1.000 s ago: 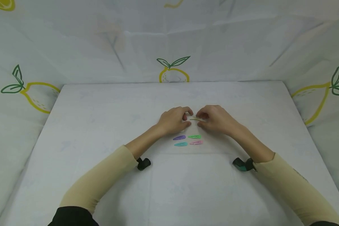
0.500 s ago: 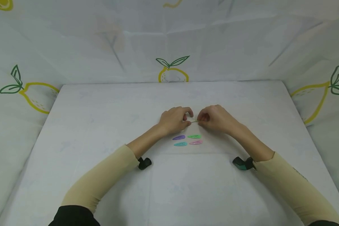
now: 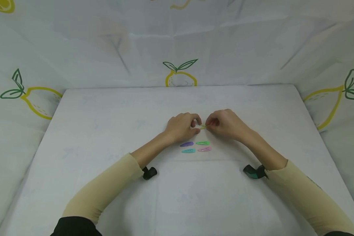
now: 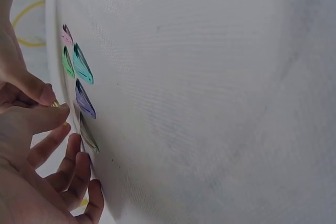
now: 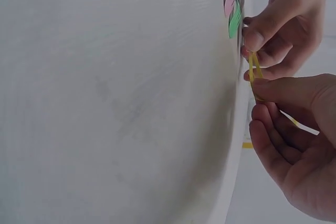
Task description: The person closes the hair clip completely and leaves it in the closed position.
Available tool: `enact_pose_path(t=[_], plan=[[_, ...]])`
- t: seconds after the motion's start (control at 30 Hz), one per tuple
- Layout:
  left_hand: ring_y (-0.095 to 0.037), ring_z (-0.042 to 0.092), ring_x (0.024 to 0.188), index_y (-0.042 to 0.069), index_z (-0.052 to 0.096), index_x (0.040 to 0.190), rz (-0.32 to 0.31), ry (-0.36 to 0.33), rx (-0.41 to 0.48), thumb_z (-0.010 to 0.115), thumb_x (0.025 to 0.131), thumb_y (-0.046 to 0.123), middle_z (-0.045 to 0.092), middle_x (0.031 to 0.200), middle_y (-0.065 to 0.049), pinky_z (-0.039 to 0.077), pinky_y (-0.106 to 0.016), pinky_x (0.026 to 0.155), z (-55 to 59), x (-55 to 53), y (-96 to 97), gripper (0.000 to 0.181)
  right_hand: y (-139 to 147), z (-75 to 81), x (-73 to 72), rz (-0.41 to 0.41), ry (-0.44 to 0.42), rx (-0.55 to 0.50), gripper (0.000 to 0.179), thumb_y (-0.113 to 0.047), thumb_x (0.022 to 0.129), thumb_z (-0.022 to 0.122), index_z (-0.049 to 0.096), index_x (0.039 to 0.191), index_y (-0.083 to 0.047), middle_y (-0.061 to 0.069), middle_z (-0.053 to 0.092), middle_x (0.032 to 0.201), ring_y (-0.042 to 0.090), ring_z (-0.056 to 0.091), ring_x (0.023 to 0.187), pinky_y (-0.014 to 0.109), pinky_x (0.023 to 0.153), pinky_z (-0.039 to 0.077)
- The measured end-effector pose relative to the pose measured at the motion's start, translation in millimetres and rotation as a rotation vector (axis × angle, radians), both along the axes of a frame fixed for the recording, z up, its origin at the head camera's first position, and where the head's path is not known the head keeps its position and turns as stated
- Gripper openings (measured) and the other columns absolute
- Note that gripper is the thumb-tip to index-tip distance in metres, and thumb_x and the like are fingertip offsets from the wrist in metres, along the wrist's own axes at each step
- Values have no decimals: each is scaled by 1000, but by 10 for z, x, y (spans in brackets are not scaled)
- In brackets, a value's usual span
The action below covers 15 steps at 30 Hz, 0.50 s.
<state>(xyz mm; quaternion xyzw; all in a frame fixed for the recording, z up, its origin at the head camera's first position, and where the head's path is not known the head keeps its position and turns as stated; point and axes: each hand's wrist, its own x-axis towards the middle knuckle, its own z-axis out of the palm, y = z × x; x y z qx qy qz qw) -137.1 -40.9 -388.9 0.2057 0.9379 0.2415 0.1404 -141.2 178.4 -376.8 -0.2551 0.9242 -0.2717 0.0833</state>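
Note:
A small yellow snap hair clip (image 5: 254, 66) is between the fingertips of both hands. My right hand (image 3: 225, 124) pinches one end of it between thumb and fingers. At the other end, the thumb and fingers of my left hand (image 3: 180, 126) hold it. Nearer me on the white table lie a purple clip (image 3: 186, 144), a green clip (image 3: 202, 143), a turquoise clip (image 3: 188, 150) and a pink clip (image 3: 204, 148). The left wrist view also has a pale grey-white clip (image 4: 88, 134) beside the purple one; my left hand mostly hides it in the head view.
The white-covered table (image 3: 177, 196) reaches back to a white curtain (image 3: 239, 49) printed with lemons. Black wrist cameras, left (image 3: 149, 172) and right (image 3: 254, 171), hang from the beige sleeves just above the table.
The clip between my hands has turned, from a pale thin edge to a visible yellow shape. My right fingertips have come together on it. The other clips stay put.

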Motion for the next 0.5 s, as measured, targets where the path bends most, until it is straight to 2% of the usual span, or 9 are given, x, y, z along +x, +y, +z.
enact_pose_path(t=[0.13,0.27,0.5], plan=[[-15,65,95,27,75,121,3,-5,21,78,100,33,72,108,5,49,-35,78,-5,23,-12,22,-3,25,21,2,10,-20,15,5,92,71,83,98,-3,9,81,92,21,71,83,38,82,59],[-15,66,95,26,76,118,12,-13,69,77,100,31,74,107,5,50,-33,77,10,42,-50,18,-2,46,44,0,6,-49,10,1,94,75,83,99,-4,8,82,93,20,72,85,37,82,59],[-13,66,86,27,76,114,57,-19,166,76,101,28,75,101,6,49,-31,69,49,67,-184,14,18,65,66,5,-10,-130,7,-6,98,79,83,104,-7,5,82,96,18,74,89,42,88,62]])
